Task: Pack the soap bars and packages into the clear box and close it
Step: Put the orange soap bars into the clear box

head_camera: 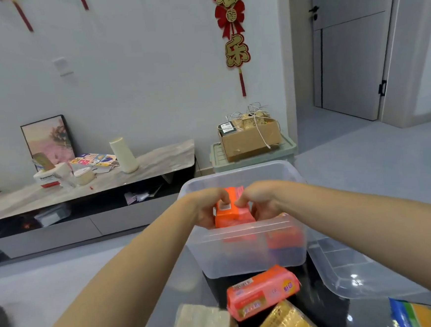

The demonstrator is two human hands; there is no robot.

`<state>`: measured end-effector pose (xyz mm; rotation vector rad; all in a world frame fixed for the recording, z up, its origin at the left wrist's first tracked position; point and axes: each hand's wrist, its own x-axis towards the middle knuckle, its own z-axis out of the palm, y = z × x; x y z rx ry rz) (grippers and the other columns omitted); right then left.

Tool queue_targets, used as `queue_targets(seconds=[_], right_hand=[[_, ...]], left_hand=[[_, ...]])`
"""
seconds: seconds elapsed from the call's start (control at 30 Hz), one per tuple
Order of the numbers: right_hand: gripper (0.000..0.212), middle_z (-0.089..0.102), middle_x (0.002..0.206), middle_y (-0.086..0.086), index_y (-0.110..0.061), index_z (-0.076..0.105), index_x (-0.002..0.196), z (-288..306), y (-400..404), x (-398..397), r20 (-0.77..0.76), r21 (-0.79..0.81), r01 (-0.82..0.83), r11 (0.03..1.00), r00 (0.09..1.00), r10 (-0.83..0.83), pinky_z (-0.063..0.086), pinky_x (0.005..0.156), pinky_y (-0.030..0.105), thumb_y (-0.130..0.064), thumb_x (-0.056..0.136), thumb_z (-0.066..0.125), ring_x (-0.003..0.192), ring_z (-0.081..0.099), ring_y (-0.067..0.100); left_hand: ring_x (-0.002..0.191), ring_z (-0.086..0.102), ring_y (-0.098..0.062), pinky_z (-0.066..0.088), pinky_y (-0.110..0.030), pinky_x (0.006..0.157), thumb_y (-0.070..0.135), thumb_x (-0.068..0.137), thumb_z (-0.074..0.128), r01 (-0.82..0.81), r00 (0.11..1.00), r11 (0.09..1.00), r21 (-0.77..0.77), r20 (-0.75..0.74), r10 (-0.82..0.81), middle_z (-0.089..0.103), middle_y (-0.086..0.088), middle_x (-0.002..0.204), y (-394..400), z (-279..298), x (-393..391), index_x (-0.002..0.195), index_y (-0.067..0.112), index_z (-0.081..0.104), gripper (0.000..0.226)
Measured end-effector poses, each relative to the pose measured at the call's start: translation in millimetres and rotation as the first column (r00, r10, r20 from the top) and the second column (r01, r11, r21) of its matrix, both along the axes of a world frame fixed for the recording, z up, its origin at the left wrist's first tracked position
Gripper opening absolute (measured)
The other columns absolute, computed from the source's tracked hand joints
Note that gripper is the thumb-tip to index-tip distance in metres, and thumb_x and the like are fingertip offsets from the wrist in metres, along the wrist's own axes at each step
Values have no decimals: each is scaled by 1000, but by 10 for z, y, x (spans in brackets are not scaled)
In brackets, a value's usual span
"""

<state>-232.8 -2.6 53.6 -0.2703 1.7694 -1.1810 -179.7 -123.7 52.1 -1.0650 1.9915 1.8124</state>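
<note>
So, standing here watching: both arms reach out over the open top of the clear box [244,251], which sits on a dark glossy table [211,290]. The left hand [207,207] clamps the left side of an orange soap package [229,211], thumb on its top face near a small white label. The right hand [261,201] pinches the same package from the other side, fingers curled over its top edge. So the package is held between both hands just above the box rim, and part of it already dips below the near wall.

Through the hazy plastic at about 3 o'clock from the held package there's another orange-red package [283,235] already lying inside the box, against the right wall.

Outside the box, toward 6 o'clock, things are waiting on the table. Going left to right: a pale beige soap bar [204,324] at the bottom edge, a pink-orange wrapped package [262,291] just in front of the box's near wall, and a gold package [283,323] touching it from below. Over at 4 o'clock from the box the clear lid [347,274] lies flat beside it, off the box. At the far bottom right corner there's a blue, green and orange pack [425,314], cut off by the frame edge.
</note>
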Motion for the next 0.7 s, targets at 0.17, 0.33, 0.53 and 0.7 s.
queue_targets(seconds=[0.17,0.33,0.53,0.7], right_hand=[[13,58,94,30,6,48,98,-98,-83,-59,-138,116,-22,993,990,38,43,96,49,3,93,35,82,58,38],[29,60,123,25,-4,51,64,-138,-117,-37,-408,118,98,988,912,-42,35,40,11,-4,92,42,81,53,35],[33,67,91,24,-5,40,56,-133,-85,-132,-581,226,127,966,814,29,36,49,25,-1,89,38,48,45,24],[22,64,117,31,5,51,73,-123,7,-131,-532,238,65,969,844,74,51,78,36,0,90,38,77,60,33]], left_hand=[[105,55,-37,42,-47,103,3,89,40,250,952,948,-195,228,-204,52,-27,117,-30,-227,-138,118,2,44,30],[80,58,-28,47,-33,77,7,88,44,494,846,805,-327,393,-360,62,-16,90,37,-247,-172,91,3,63,20],[68,61,-24,51,-29,65,6,87,41,452,871,872,-187,305,-386,64,-16,83,151,-195,-133,84,5,60,20],[95,61,-30,49,-41,93,25,95,42,435,897,793,-427,288,-337,60,-20,123,204,-172,-130,122,1,55,38]])
